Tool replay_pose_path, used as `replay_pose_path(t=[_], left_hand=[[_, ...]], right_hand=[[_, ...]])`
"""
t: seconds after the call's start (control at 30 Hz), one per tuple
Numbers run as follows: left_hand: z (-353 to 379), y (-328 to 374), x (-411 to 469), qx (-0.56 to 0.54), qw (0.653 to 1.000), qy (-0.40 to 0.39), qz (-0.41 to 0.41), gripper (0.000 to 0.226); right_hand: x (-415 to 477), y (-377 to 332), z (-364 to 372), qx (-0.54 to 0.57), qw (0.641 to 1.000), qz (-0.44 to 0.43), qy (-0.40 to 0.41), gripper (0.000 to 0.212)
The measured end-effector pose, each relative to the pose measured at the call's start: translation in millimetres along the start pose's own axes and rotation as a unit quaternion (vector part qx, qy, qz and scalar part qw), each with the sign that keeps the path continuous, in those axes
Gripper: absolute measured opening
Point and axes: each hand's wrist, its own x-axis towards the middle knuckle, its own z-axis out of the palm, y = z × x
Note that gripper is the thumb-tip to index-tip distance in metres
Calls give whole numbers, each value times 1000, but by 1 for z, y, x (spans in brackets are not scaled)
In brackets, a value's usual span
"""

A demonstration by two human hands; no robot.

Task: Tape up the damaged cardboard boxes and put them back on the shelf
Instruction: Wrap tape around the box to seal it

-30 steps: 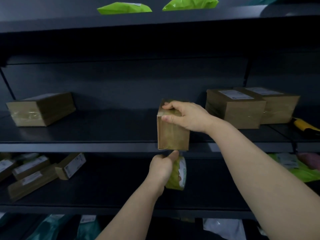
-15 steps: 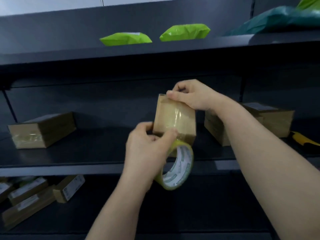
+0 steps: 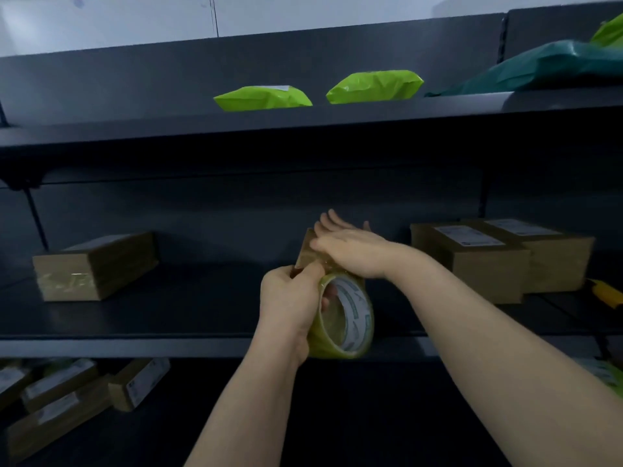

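Two hands busy: your left hand (image 3: 290, 298) grips the tape roll (image 3: 350, 318) just under the small box (image 3: 305, 254), fingers curled; your right hand (image 3: 350, 251) presses flat on that box, fingers (image 3: 332, 224) straight.

Brown box (image 3: 304, 251), yellowish translucent tape roll (image 3: 328, 342), lime-green pouches (image 3: 263, 97), teal bag (image 3: 556, 65), dark grey shelf (image 3: 168, 318).

L hand (image 3: 290, 298) grips tape roll (image 3: 354, 318), R hand (image 3: 350, 251) flat on small box (image 3: 305, 254).
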Motion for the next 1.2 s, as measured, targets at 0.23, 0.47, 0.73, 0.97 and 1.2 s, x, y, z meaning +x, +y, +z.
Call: replay_pose_path(t=[0.23,0.47,0.73,0.97,1.2], left_hand=[[3,4,2,-36,999,-12,-8,24],[9,-3,-1,-74,995,-65,35,48],[-13,-47,-8,110,990,-84,18,33],[-15,-77,-33,56,995,-82,-9,33],[-11,-91,-36,158,987,-32,24,59]], right_hand=[[-18,17,10,-38,989,-91,106,52],[4,26,5,194,979,5,58,70],[7,32,10,188,978,0,88,71],[-9,29,9,185,976,-64,91,50],[-13,28,12,197,973,-77,97,44]])
